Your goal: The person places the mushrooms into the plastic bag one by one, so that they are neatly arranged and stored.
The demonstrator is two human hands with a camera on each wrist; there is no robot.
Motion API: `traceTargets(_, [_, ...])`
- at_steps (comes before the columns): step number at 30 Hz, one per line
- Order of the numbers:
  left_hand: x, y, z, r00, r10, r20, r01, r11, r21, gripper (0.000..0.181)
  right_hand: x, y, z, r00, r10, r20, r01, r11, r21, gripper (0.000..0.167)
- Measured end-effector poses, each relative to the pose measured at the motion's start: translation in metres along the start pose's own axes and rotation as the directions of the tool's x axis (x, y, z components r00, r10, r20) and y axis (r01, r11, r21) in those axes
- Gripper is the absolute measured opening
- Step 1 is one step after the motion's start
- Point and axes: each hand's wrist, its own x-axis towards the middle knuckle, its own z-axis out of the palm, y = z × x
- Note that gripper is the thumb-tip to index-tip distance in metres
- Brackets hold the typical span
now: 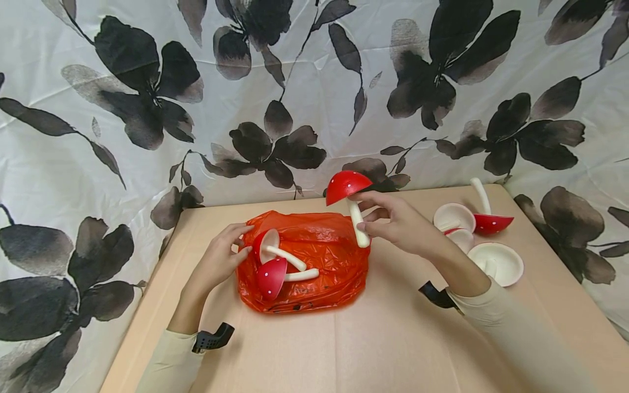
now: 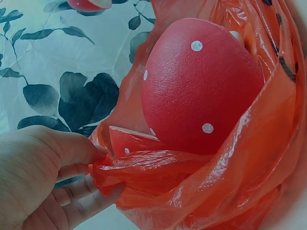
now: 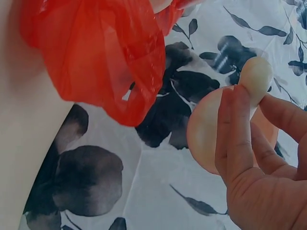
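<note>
A red plastic bag (image 1: 329,273) lies on the table, and two toy mushrooms with white-dotted red caps rest in its mouth: an upper mushroom (image 1: 269,248) and a lower mushroom (image 1: 272,279). My left hand (image 1: 219,256) pinches the bag's left edge; in the left wrist view the thumb and fingers (image 2: 81,201) grip the crumpled plastic beside a red cap (image 2: 196,86). Above the bag's right side, my right hand (image 1: 393,221) holds another mushroom (image 1: 348,185) by its pale stem, cap upward. In the right wrist view the fingers pinch that stem (image 3: 256,79).
At the table's right side lie several more mushrooms, one cap-down with its stem upright (image 1: 491,222) and one showing a white underside (image 1: 496,262). A floral cloth (image 1: 314,82) hangs behind the wooden table (image 1: 393,338). A black band (image 1: 213,338) is on each wrist.
</note>
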Motion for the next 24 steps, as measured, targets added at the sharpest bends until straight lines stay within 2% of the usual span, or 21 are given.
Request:
traceTargets(9, [0.000,0.000,0.001,1.000,-0.009,0.003,0.009,1.000,-0.014,0.050,0.008,-0.004,0.014,0.999,-0.038,0.034,0.038,0.999,-0.015,0.053])
traceTargets(24, [0.003,0.000,0.002,1.000,-0.022,0.009,0.022,1.000,-0.005,0.051,0.022,0.002,0.032,0.994,-0.061,0.093,0.060,0.998,0.012,0.045])
